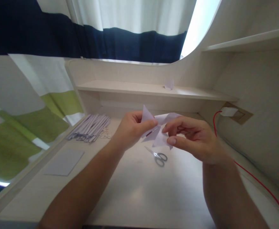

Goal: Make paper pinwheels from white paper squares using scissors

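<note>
Above the tabletop, the left hand and right hand pinch a folded white paper piece between thumbs and fingers, while scissors lie just below.

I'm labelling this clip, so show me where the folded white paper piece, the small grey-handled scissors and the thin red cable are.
folded white paper piece (158, 137): head view, lower flap between the hands.
small grey-handled scissors (157, 156): head view, near the pivot.
thin red cable (256, 179): head view, stretch along the desk's right edge.
</note>
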Available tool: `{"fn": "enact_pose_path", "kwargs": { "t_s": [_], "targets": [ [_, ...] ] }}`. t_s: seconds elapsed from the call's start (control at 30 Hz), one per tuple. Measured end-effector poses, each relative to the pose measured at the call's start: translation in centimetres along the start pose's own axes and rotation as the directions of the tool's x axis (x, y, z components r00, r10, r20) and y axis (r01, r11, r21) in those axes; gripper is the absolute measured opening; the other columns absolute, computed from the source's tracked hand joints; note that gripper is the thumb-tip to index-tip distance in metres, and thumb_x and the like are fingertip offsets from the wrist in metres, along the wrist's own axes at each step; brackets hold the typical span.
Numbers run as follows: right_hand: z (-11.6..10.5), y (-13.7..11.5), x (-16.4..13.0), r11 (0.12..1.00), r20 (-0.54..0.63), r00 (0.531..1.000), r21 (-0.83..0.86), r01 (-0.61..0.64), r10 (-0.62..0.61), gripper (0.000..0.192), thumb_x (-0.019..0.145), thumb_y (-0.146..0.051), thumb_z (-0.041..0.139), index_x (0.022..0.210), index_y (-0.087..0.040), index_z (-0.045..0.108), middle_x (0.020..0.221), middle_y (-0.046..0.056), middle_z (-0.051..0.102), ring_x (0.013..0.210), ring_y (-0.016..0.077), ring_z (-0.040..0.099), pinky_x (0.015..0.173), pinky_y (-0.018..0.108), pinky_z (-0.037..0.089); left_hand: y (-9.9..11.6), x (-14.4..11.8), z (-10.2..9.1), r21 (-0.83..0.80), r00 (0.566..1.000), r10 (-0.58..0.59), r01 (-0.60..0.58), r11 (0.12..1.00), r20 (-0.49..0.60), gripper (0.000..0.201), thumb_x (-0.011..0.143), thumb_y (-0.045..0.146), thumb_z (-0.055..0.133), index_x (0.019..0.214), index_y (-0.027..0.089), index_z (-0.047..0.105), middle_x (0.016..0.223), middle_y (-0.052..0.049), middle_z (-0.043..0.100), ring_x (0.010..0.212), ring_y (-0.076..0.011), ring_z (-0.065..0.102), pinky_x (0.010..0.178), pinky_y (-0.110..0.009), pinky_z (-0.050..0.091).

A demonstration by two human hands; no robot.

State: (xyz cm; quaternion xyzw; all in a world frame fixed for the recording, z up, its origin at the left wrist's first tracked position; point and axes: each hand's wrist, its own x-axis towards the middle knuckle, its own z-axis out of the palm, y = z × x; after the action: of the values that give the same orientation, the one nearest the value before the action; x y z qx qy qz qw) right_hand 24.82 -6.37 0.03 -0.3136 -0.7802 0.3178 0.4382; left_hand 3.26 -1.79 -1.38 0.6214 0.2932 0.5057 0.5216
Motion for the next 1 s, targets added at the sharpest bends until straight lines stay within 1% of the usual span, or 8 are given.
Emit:
{"fn": "enact_pose_path", "kwargs": {
  "t_s": [0.07, 0.17, 0.23, 0.37, 0.53, 0.73, 0.9, 1.0],
  "targets": [
    [-0.3, -0.2, -0.2, 0.999, 0.026, 1.000, -0.048, 0.005, -0.003, 0.017, 0.088, -0.027, 0.082, 0.104, -0.027, 0.075, 0.075, -0.002, 0.064, 0.068, 0.0150, 0.060, 0.064, 0.030, 0.050, 0.0, 0.0, -0.1, 0.017, 0.999, -0.010, 0.009, 1.000, 0.038, 0.017, 0.078, 0.030, 0.081, 0.071, 0.016, 0.075, 0.062, 0.001, 0.066, 0.055, -0.0096, 0.056, 0.052, -0.022, 0.041],
    [-0.5, -0.3, -0.4, 0.996, 0.054, 0.999, -0.083, 0.011, -0.007, 0.027, 0.090, -0.024, 0.080, 0.116, -0.029, 0.072, 0.074, -0.003, 0.063, 0.068, 0.0145, 0.060, 0.066, 0.029, 0.050, 0.1, 0.1, -0.2, 0.031, 0.995, -0.023, 0.020, 0.999, 0.099, 0.017, 0.078, 0.029, 0.081, 0.071, 0.015, 0.074, 0.061, 0.001, 0.065, 0.054, -0.0087, 0.055, 0.051, -0.021, 0.039],
    [-0.7, -0.4, -0.4, 0.993, 0.087, 0.996, -0.116, 0.020, -0.010, 0.029, 0.092, -0.024, 0.078, 0.119, -0.028, 0.072, 0.072, -0.004, 0.062, 0.066, 0.0138, 0.059, 0.064, 0.029, 0.049, 0.0, 0.2, -0.3, 0.042, 0.992, -0.032, 0.026, 0.999, 0.125, 0.018, 0.079, 0.029, 0.080, 0.070, 0.015, 0.073, 0.059, 0.001, 0.064, 0.053, -0.0083, 0.054, 0.050, -0.020, 0.038],
    [-1.0, -0.7, -0.5, 0.985, 0.173, 0.985, -0.168, 0.048, -0.019, 0.026, 0.091, -0.020, 0.077, 0.116, -0.026, 0.073, 0.072, -0.004, 0.062, 0.066, 0.0121, 0.058, 0.064, 0.026, 0.048, 0.0, 0.4, -0.2, 0.059, 0.988, -0.059, 0.051, 0.997, 0.145, 0.020, 0.079, 0.029, 0.079, 0.070, 0.014, 0.072, 0.058, 0.002, 0.064, 0.052, -0.0080, 0.055, 0.050, -0.020, 0.037],
    [-1.3, -1.1, -0.7, 0.974, 0.232, 0.973, -0.222, 0.045, 0.008, 0.031, 0.091, -0.018, 0.075, 0.120, -0.029, 0.072, 0.074, -0.005, 0.061, 0.065, 0.0111, 0.057, 0.061, 0.024, 0.047, 0.1, 0.5, -0.1, 0.057, 0.984, -0.094, 0.087, 0.995, 0.154, 0.017, 0.076, 0.026, 0.079, 0.068, 0.013, 0.072, 0.057, 0.002, 0.064, 0.052, -0.0076, 0.054, 0.050, -0.019, 0.038],
    [-1.2, -1.4, -1.0, 0.963, 0.211, 0.975, -0.267, -0.015, 0.074, 0.022, 0.094, -0.022, 0.072, 0.116, -0.028, 0.069, 0.074, -0.004, 0.064, 0.064, 0.0115, 0.059, 0.057, 0.023, 0.047, 0.2, 0.5, 0.0, 0.043, 0.984, -0.099, 0.093, 0.995, 0.150, 0.013, 0.075, 0.023, 0.080, 0.069, 0.013, 0.073, 0.060, 0.002, 0.066, 0.053, -0.0068, 0.056, 0.051, -0.018, 0.040],
    [-1.0, -1.8, -1.0, 0.962, 0.179, 0.977, -0.265, -0.065, 0.116, 0.011, 0.096, -0.023, 0.069, 0.107, -0.024, 0.067, 0.086, 0.000, 0.073, 0.073, 0.0147, 0.066, 0.065, 0.026, 0.053, -0.4, 0.6, -0.2, 0.071, 0.983, -0.091, 0.081, 0.994, 0.160, 0.012, 0.080, 0.027, 0.079, 0.080, 0.016, 0.076, 0.072, -0.001, 0.075, 0.068, -0.0127, 0.070, 0.063, -0.022, 0.054],
    [-1.0, -1.9, -1.0, 0.958, 0.176, 0.978, -0.281, -0.062, 0.115, 0.011, 0.096, -0.021, 0.069, 0.106, -0.024, 0.068, 0.088, 0.001, 0.075, 0.074, 0.0155, 0.068, 0.066, 0.027, 0.053, -0.4, 0.7, -0.2, 0.111, 0.985, -0.073, 0.056, 0.992, 0.155, 0.012, 0.082, 0.028, 0.077, 0.081, 0.016, 0.076, 0.074, -0.001, 0.076, 0.070, -0.0132, 0.071, 0.064, -0.022, 0.055]
  ]
}}
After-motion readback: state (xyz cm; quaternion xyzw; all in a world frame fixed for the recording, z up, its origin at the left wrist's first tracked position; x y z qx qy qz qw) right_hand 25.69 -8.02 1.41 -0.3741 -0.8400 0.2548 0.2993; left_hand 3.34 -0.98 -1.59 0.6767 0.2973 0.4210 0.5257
